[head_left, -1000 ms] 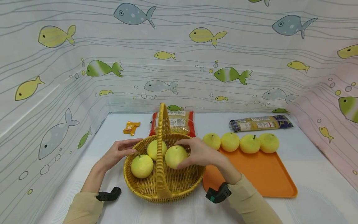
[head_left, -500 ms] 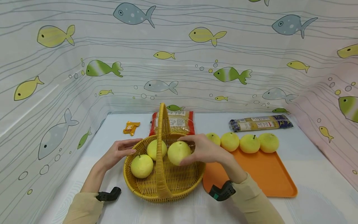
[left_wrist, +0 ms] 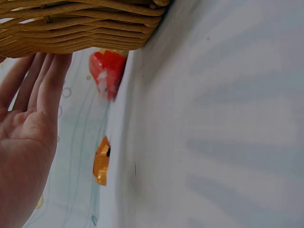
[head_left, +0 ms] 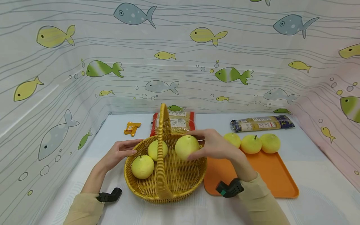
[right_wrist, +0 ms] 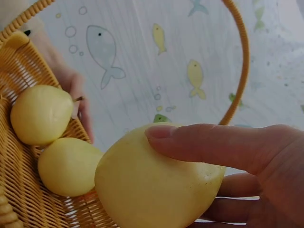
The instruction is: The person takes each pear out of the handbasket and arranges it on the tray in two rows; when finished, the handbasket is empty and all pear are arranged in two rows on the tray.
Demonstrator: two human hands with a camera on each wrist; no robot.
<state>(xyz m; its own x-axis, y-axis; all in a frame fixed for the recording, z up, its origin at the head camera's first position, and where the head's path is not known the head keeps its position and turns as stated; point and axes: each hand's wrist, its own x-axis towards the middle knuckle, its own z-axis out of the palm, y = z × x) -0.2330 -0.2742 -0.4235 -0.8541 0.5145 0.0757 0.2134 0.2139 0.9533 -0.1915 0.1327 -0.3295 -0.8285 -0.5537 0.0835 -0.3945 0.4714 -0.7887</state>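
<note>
A woven yellow basket [head_left: 180,182] with a tall handle [head_left: 161,147] stands on the table. Two pale yellow pears [head_left: 142,166] [head_left: 154,149] lie inside it; both pears [right_wrist: 42,114] [right_wrist: 67,166] also show in the right wrist view. My right hand [head_left: 209,147] grips a third pear [head_left: 187,147] above the basket's right rim, thumb [right_wrist: 199,142] over the fruit [right_wrist: 152,190]. My left hand [head_left: 119,151] rests with straight fingers [left_wrist: 45,83] against the basket's left outer wall [left_wrist: 80,35]. Three more pears [head_left: 251,143] line the far edge of an orange tray [head_left: 267,178].
A red-edged packet [head_left: 180,122] lies behind the basket, a small orange wrapper [head_left: 131,128] to its left, and a long blue-ended pack [head_left: 261,123] behind the tray. Fish-patterned curtains wall the table on three sides.
My right hand has lifted the pear out of the basket's bottom and carried it up and rightward toward the tray. The left hand has stayed at the basket's side.
</note>
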